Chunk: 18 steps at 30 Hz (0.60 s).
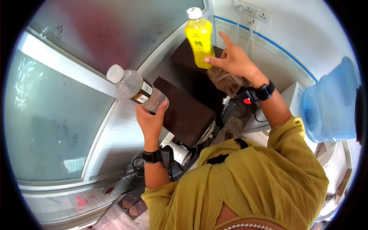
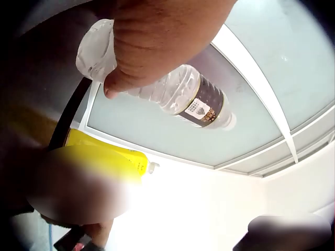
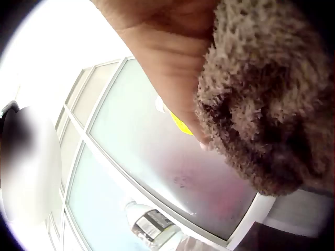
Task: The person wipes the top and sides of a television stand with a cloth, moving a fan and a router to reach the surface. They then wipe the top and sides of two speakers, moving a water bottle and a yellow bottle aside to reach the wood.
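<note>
My left hand (image 1: 150, 123) grips a clear plastic bottle (image 1: 132, 86) round its lower part. The bottle has a white cap and a dark label, and it leans up and away to the left. My right hand (image 1: 239, 61) holds a brown fuzzy cloth (image 1: 226, 81), which fills the space under the palm in the right wrist view. A yellow bottle (image 1: 199, 42) with a white cap stands just left of the right hand, whose thumb overlaps its lower side in the head view. The index finger points up; the other fingers are hidden.
Dark brown cabinets (image 1: 184, 111) stand below and between my hands. Frosted glass panels (image 1: 57, 115) in a white frame line the left. At right is a big blue water jug (image 1: 329, 101). A wall socket strip (image 1: 253, 10) with cables is at the back.
</note>
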### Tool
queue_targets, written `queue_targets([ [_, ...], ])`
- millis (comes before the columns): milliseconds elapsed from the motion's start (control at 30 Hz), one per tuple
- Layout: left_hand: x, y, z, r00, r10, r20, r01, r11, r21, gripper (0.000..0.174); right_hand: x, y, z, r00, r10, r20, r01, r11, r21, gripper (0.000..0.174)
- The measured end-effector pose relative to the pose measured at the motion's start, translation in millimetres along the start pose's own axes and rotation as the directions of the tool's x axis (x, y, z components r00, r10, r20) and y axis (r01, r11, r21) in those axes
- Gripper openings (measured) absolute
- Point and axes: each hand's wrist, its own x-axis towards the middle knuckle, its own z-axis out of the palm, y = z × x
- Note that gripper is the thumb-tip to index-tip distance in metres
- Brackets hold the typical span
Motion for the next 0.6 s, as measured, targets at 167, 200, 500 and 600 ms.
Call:
queue_targets([
  [167,-3.4,3.3,0.7,1.0,0.006,-0.014,-0.006,1.0,-0.013,0.06,31.9,11.3,16.6,0.989,-0.146,-0.019,0.144,0.986,-0.083,0.087],
  [200,-3.0,1.2,2.9,1.0,-0.007,-0.025,0.006,0.999,-0.051,0.062,35.9,10.7,17.0,0.991,-0.135,0.026,0.136,0.987,-0.089,0.08],
  [500,-21.9,4.1,4.9,0.957,0.171,-0.234,-0.126,0.972,0.197,0.077,12.8,13.6,11.7,0.985,-0.158,-0.068,0.167,0.974,0.155,0.059],
  [600,-47.6,18.9,-5.5,0.906,0.225,-0.359,-0.201,0.974,0.105,0.059,-22.4,15.7,6.2,0.978,-0.196,-0.074,0.207,0.954,0.216,0.059],
])
